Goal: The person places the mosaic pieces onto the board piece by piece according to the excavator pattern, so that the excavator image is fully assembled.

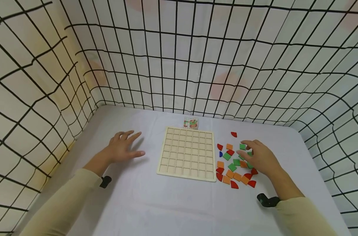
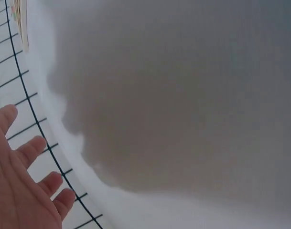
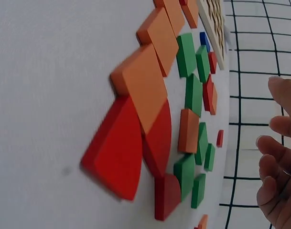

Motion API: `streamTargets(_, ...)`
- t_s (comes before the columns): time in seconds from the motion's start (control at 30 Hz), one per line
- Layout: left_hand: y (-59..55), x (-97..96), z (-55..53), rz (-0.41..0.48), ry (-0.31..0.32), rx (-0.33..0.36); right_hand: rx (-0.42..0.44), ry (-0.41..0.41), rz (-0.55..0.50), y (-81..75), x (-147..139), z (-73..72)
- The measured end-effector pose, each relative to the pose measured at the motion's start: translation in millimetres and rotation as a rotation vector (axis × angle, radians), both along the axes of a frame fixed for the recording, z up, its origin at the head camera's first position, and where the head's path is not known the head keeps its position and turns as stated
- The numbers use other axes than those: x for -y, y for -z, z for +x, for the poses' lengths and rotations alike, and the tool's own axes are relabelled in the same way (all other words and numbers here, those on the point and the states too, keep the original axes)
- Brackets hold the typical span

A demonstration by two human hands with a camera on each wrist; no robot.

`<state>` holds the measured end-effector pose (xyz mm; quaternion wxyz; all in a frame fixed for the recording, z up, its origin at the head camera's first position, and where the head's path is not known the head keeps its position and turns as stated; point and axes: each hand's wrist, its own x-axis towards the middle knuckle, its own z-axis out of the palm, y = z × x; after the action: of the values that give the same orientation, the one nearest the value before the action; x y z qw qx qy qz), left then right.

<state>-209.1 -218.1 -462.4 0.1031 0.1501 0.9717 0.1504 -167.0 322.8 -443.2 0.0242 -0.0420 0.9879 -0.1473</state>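
black wire mesh rises along the far edge and both sides of a table covered in white cloth, with pale fabric showing through the wires. 2 arms in beige sleeves reach over the table, and each wrist wears a dark device.

between the hands, a cream board marked into a grid of squares lies flat on the cloth. the left hand hovers to the left of the board, well apart from it, its fingers spread and released, with a shadow on the cloth below. the right hand is over the scattered pieces to the right of the board, its fingers loosely bent and free of any piece, the thumb apart from the index finger.

just beyond the board's far edge sits a small patterned card. green squares, orange squares and red fan-shaped pieces lie flat under and near the right hand, some touching. 1 red piece lies apart, toward the mesh. smallest is 1 blue rounded piece, near the board's right edge.
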Motion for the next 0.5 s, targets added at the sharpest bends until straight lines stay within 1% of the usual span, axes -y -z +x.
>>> streamTargets(0.17, -0.7, -12.0, 2.5, 0.033, 0.019, 0.030, 0.078, 0.003, -0.062, 9.3, 11, -8.9)
streamTargets(0.27, 4.2, -19.4, 1.7, 0.030, 0.045, 0.048, 0.119, -0.002, -0.100, 14.4, 21, -12.5)
streamTargets(0.4, 10.1, -30.7, -1.0, 0.040, 0.086, 0.085, 0.132, -0.035, -0.121, 22.6, 32, -14.9)
streamTargets(0.5, 9.5, -38.9, -2.3, 0.053, 0.105, 0.113, 0.142, -0.058, -0.140, 29.3, 38, -16.8)
